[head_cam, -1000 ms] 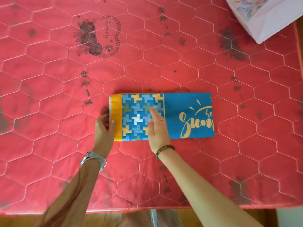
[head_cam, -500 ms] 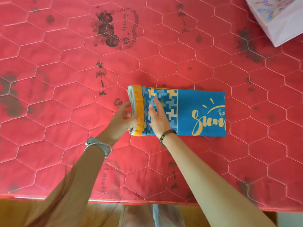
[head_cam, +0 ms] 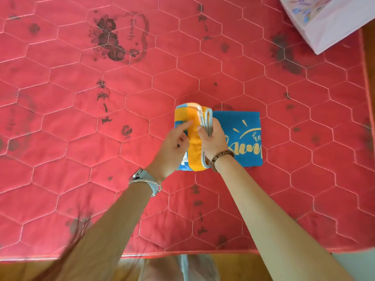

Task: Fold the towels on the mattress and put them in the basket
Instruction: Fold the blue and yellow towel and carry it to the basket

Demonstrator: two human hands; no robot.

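Under both hands: towel (head_cam: 243, 126), printed cloth, folded into a flat oblong on the mattress (head_cam: 81, 110). Past the right hand's knuckles, a flat blue panel with curly yellow script and sun rays. Between the two hands, the towel's end raised off the mattress and doubled over: a broad orange band, soft and rounded at the bend, with stacked grey-white hems showing edge-on like thin cords.

Right hand (head_cam: 213, 138): curled round those stacked hems, fingers wrapped over them, thumb toward the orange side. Brown bead bracelet (head_cam: 222, 157) at the wrist.

Left hand (head_cam: 174, 142): forefinger straight along the orange band, remaining fingers curled against the fold, gripping the raised end from its outer side. A slip of blue-and-white patterned cloth peeking out below the palm. Grey watch (head_cam: 146, 179) at the wrist.

Mattress red, quilted in hexagons with pale stitching, stamped with faded dark roses and lettering. Far beyond the right hand, at the corner: pale lilac object (head_cam: 328, 23), smooth, straight-edged, flower-printed; kind unclear.
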